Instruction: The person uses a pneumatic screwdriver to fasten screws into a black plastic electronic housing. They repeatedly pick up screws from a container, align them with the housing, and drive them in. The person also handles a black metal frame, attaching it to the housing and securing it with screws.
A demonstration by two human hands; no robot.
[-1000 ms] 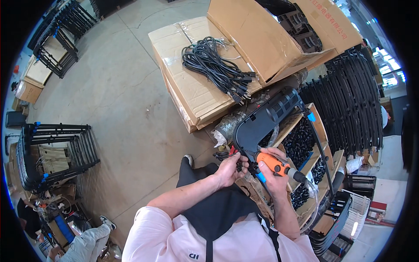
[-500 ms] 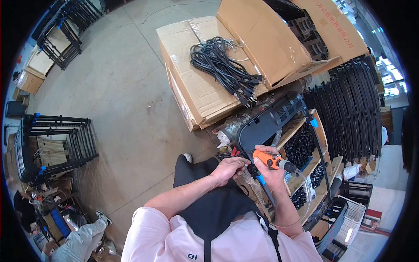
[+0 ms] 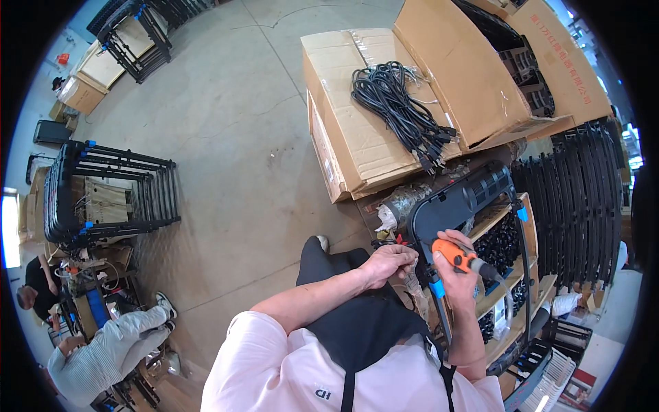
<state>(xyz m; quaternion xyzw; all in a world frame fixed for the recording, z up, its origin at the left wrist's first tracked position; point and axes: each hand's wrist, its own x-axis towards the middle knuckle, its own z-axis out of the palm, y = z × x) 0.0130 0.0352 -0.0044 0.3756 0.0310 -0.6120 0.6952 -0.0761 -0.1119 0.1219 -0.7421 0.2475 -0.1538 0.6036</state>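
My right hand (image 3: 454, 280) is wrapped round an orange power screwdriver (image 3: 456, 255) with a clear hose (image 3: 509, 296) trailing from its dark rear end. Close to the tool, my left hand (image 3: 386, 266) is closed in a pinch; whatever its fingertips hold is too small to make out. Both hands are at the near end of a black frame with a vented plastic panel (image 3: 449, 214), which lies slanted over wooden bins. Blue clips, one a blue corner piece (image 3: 437, 288), sit on the frame's tubes. The screwdriver's tip is hidden.
Beyond the frame, bundled black power cords (image 3: 398, 103) lie on a cardboard box (image 3: 343, 137). Wooden bins (image 3: 532, 237) hold many small black parts. Black frames (image 3: 570, 206) stand stacked at right, others in a rack (image 3: 123, 220) at left. A co-worker (image 3: 110, 350) is at lower left.
The view has swung left, so the scene sits further right. My left hand has drawn slightly away from the screwdriver with its fingers pinched; my right hand still grips the tool.
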